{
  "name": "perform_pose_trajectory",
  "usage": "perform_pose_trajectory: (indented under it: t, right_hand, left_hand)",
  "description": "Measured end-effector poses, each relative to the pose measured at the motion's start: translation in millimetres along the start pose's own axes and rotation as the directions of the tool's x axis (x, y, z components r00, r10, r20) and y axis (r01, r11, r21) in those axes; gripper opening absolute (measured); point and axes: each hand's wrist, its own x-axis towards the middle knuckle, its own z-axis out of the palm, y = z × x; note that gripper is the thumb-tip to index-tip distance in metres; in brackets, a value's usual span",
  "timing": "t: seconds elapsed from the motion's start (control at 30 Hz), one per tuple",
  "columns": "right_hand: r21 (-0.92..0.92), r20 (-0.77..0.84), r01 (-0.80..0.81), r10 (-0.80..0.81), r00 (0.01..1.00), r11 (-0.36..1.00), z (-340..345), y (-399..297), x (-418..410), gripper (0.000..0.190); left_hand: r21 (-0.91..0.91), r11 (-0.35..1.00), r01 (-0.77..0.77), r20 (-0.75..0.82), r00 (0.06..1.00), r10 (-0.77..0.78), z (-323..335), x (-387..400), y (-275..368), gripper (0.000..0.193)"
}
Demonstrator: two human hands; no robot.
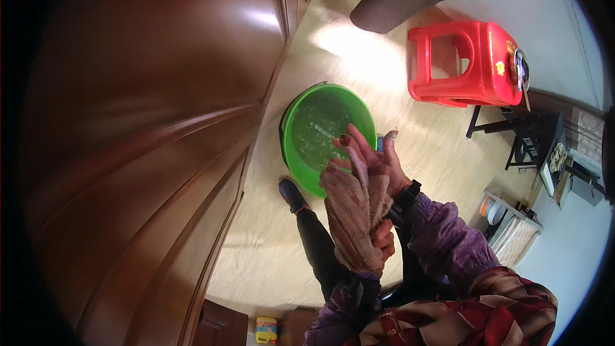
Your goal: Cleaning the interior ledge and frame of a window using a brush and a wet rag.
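Observation:
A brown, bunched terry cloth (350,206) is in front of me, over the near rim of a green plastic bucket (294,163). My left hand (383,239) grips its lower end, with the curled fingers showing at the cloth's right side. My right hand (379,154) is palm up with fingers spread and the thumb held apart. Folds of cloth lie against its palm and partly hide its fingers. Rippled water (319,125) with bubbles fills part of the bucket, which stands on the floor.
Brown wooden cabinet doors (158,81) rise along the left. A red plastic stool (480,67) with a dish on top stands at upper right. Black folding furniture (523,144) and a small shelf (516,235) line the right wall. A yellow bottle (266,329) is at the bottom.

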Motion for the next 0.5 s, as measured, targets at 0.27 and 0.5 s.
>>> perform_pose_trajectory:
  t: [0.27, 0.5]
  right_hand:
    - [-0.223, 0.307, 0.028, 0.043, 0.951, 0.975, 92, -74, -22, 0.111]
    - [-0.779, 0.434, 0.256, 0.198, 0.879, 0.572, 90, -91, -27, 0.114]
  left_hand:
    - [0.194, 0.943, 0.270, -0.083, 0.963, -0.258, -28, -23, 30, 0.087]
    - [0.632, 0.774, 0.030, -0.350, 0.903, 0.251, 26, 11, 9, 0.102]
